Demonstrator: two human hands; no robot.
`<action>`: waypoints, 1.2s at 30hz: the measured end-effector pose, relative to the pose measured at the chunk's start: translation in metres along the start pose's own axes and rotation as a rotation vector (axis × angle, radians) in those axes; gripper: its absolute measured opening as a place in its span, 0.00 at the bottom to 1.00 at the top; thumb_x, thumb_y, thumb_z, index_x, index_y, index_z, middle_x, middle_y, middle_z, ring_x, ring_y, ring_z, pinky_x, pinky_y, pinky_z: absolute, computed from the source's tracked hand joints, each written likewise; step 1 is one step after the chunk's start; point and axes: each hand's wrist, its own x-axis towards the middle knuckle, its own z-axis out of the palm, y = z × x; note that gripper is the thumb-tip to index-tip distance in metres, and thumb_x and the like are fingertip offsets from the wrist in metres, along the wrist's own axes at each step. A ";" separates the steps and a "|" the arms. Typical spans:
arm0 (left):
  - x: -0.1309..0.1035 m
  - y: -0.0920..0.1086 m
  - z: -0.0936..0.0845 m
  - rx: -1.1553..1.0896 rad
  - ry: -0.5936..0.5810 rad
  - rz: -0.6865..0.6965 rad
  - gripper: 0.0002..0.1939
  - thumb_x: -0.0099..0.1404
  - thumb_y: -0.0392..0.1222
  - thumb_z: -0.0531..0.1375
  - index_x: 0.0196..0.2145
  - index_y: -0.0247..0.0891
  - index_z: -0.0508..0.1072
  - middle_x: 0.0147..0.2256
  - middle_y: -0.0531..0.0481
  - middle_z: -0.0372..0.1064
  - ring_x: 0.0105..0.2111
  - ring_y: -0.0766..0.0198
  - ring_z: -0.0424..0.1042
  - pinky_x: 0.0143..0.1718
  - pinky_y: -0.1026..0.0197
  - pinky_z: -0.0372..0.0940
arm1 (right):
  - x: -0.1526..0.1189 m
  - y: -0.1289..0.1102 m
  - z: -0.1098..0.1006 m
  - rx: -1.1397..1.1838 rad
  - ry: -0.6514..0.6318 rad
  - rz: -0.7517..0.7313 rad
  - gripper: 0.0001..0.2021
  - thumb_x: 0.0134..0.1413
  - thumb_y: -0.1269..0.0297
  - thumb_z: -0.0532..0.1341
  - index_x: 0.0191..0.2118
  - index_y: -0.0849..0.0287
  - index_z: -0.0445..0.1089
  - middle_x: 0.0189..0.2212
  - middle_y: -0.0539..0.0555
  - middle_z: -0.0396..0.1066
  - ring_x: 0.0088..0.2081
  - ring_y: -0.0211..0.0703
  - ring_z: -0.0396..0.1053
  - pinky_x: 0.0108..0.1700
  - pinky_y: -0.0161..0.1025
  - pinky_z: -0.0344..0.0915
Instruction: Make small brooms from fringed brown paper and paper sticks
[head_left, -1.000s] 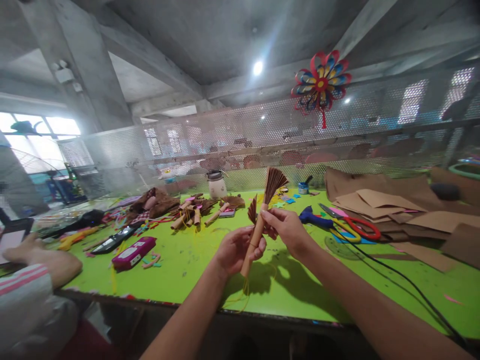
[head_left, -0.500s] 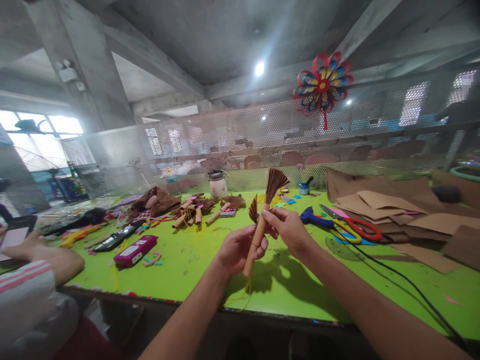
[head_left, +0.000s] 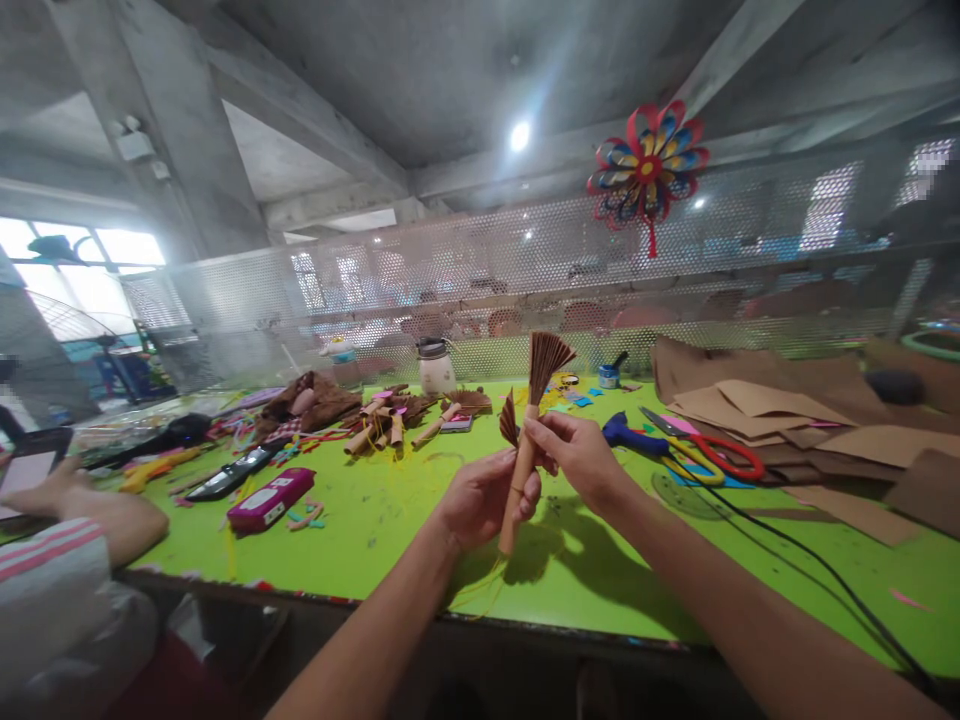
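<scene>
A rolled brown paper tube [head_left: 516, 495] with a pleated brown paper fan [head_left: 549, 365] at its top is held between both hands over the green table. My left hand [head_left: 484, 500] wraps round the tube's middle from the left. With thumb and fingers, my right hand [head_left: 574, 455] pinches the tube near the base of the fan. A smaller pleated piece [head_left: 508, 418] sticks out on the left, beside the tube's upper part. Thin yellow string [head_left: 484, 585] hangs from the lower end, which leans slightly left.
Red-handled scissors [head_left: 724, 458], a blue glue gun [head_left: 634, 435] with a black cable and brown paper sheets [head_left: 787, 410] lie right. Left are a purple box [head_left: 271, 500], more paper tubes [head_left: 382, 425] and a person's hand [head_left: 56, 490] at a phone. A jar [head_left: 435, 368] stands behind.
The tube has turned slightly more upright, its lower end swinging right. Both hands keep their hold in nearly the same place.
</scene>
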 end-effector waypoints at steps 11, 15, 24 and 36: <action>0.000 -0.001 -0.003 -0.010 -0.027 -0.009 0.13 0.64 0.45 0.51 0.39 0.34 0.68 0.26 0.47 0.65 0.23 0.67 0.65 0.28 0.64 0.59 | 0.000 0.002 0.000 -0.022 0.021 -0.009 0.18 0.46 0.49 0.61 0.24 0.62 0.65 0.17 0.47 0.61 0.19 0.31 0.56 0.20 0.32 0.53; 0.001 -0.003 -0.004 -0.020 -0.019 -0.030 0.13 0.64 0.46 0.52 0.39 0.33 0.69 0.26 0.47 0.66 0.23 0.66 0.65 0.28 0.63 0.59 | 0.002 0.007 0.000 -0.016 0.044 -0.001 0.18 0.44 0.49 0.62 0.23 0.61 0.65 0.17 0.47 0.61 0.19 0.32 0.57 0.21 0.33 0.55; 0.006 -0.004 -0.001 -0.001 0.055 -0.007 0.14 0.64 0.44 0.51 0.38 0.29 0.69 0.29 0.41 0.69 0.27 0.63 0.69 0.33 0.60 0.62 | 0.005 0.012 -0.001 -0.055 0.130 0.054 0.18 0.44 0.49 0.62 0.21 0.61 0.63 0.15 0.47 0.61 0.18 0.33 0.58 0.21 0.33 0.56; 0.008 -0.007 0.005 0.243 0.307 0.253 0.13 0.59 0.44 0.58 0.37 0.31 0.72 0.35 0.40 0.71 0.32 0.59 0.72 0.37 0.56 0.66 | 0.010 0.019 -0.009 -0.312 0.202 -0.028 0.19 0.45 0.49 0.59 0.19 0.61 0.62 0.15 0.48 0.59 0.20 0.34 0.54 0.21 0.33 0.52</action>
